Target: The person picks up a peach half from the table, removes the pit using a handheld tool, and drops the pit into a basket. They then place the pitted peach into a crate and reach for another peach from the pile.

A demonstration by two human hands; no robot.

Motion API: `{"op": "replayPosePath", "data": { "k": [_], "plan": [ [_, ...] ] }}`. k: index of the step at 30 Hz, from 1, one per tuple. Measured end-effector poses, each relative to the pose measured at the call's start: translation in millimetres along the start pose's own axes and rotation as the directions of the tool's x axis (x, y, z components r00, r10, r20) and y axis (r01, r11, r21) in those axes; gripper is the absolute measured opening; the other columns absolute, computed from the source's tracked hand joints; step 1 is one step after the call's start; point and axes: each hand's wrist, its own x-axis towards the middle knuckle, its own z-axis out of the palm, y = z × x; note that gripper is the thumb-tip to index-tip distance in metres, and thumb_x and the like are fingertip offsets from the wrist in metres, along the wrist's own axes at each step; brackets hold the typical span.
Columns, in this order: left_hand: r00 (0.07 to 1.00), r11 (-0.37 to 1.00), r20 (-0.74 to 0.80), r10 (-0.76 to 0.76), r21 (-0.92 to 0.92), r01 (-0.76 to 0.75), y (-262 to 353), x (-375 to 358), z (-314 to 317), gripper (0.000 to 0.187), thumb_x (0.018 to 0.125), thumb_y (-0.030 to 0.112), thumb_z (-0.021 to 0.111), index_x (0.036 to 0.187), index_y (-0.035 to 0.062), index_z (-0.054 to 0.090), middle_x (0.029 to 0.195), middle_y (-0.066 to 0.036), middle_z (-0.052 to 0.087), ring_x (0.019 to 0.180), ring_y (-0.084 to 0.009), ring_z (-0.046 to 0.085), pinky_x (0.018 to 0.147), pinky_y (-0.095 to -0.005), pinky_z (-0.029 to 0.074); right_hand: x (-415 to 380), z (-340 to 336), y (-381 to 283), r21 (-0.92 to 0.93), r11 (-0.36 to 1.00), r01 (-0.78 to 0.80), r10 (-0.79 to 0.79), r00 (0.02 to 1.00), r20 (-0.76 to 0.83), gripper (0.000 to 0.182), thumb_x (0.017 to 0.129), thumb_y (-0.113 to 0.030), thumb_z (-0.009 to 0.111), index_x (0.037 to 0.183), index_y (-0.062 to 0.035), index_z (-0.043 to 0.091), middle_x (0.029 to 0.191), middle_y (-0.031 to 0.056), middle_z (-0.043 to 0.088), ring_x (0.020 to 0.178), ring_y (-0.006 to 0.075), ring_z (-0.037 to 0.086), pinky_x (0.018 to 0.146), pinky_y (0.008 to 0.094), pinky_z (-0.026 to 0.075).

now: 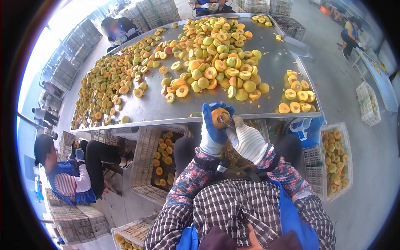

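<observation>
In the head view, my left hand [213, 129], in a white glove with a blue coated palm, is closed around a halved peach [219, 118] just past the near edge of the metal table. Its cut side is turned toward my right hand [249, 141], which wears a striped white glove. The right fingers are pinched around a small metal tool [226, 122] touching the cut face; its handle is hidden in the glove. Beyond my hands lies a large heap of halved peaches [221, 62]. A smaller group of peach halves [298, 93] sits at the table's right corner.
The metal table [141, 112] has a raised rim. Plastic crates of peach halves stand below: one left [143, 166], one right [348, 175], another lower left [133, 229]. A blue container [306, 131] is under the right corner. A co-worker [68, 175] sits at left; others are around the table.
</observation>
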Motion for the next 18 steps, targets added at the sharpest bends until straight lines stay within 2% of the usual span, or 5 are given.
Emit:
{"op": "replayPosePath", "data": {
  "k": [7, 10, 11, 13, 18],
  "plan": [
    [0.995, 0.993, -0.016, -0.095, -0.071, 0.094, 6.2, -7.4, -9.9, 0.037, 0.104, 0.039, 0.043, 0.116, 0.0047, 0.048, 0.107, -0.011, 0.057, 0.102, -0.0277, 0.061, 0.099, -0.0431, 0.049, -7.9, 9.7, 5.3, -0.178, 0.983, 0.046, -0.028, 0.994, 0.103, 0.028, 0.093, -0.021, 0.056, 0.109, 0.0025, 0.051, 0.074, 0.0222, 0.064, 0.064, 0.0406, 0.063, 0.055, 0.0505, 0.049],
    [0.869, 0.089, 0.473, 0.146, 0.868, -0.488, 4.8, -3.2, -35.6, 0.030, 0.104, 0.032, 0.046, 0.110, 0.0026, 0.050, 0.102, -0.009, 0.057, 0.098, -0.0206, 0.061, 0.092, -0.0350, 0.052, -13.6, 7.9, 7.8, -0.224, 0.974, 0.012, 0.027, 0.985, 0.171, 0.026, 0.093, -0.021, 0.055, 0.105, 0.0022, 0.050, 0.074, 0.0225, 0.064, 0.065, 0.0407, 0.063, 0.056, 0.0510, 0.050],
    [0.870, 0.091, 0.471, 0.144, 0.869, -0.486, 6.7, -6.6, -27.1, 0.030, 0.104, 0.032, 0.046, 0.110, 0.0026, 0.050, 0.102, -0.009, 0.057, 0.098, -0.0206, 0.061, 0.092, -0.0350, 0.052, -15.6, 9.0, 7.9, -0.224, 0.975, 0.010, 0.030, 0.984, 0.173, 0.026, 0.093, -0.021, 0.055, 0.105, 0.0022, 0.050, 0.074, 0.0225, 0.064, 0.065, 0.0407, 0.063, 0.056, 0.0510, 0.050],
    [0.987, 0.986, -0.002, -0.158, 0.057, 0.158, 6.1, -9.5, -13.4, 0.031, 0.104, 0.032, 0.045, 0.107, 0.0016, 0.051, 0.099, -0.009, 0.058, 0.093, -0.0216, 0.062, 0.086, -0.0351, 0.054, -18.1, 12.1, 7.9, -0.176, 0.984, -0.017, 0.049, 0.982, 0.181, 0.025, 0.093, -0.020, 0.055, 0.104, 0.0015, 0.049, 0.074, 0.0230, 0.064, 0.067, 0.0414, 0.063, 0.056, 0.0511, 0.049],
    [0.993, 0.761, 0.086, 0.077, 0.639, -0.114, 2.1, -9.0, -23.0, 0.033, 0.104, 0.035, 0.046, 0.103, 0.0023, 0.053, 0.095, -0.010, 0.059, 0.085, -0.0234, 0.064, 0.080, -0.0369, 0.056, -19.4, 12.3, 8.9, 0.022, 1.000, -0.009, 0.005, 0.987, 0.159, 0.025, 0.093, -0.020, 0.056, 0.104, 0.0017, 0.049, 0.074, 0.0234, 0.063, 0.068, 0.0427, 0.063, 0.057, 0.0512, 0.049]
  ]
}}
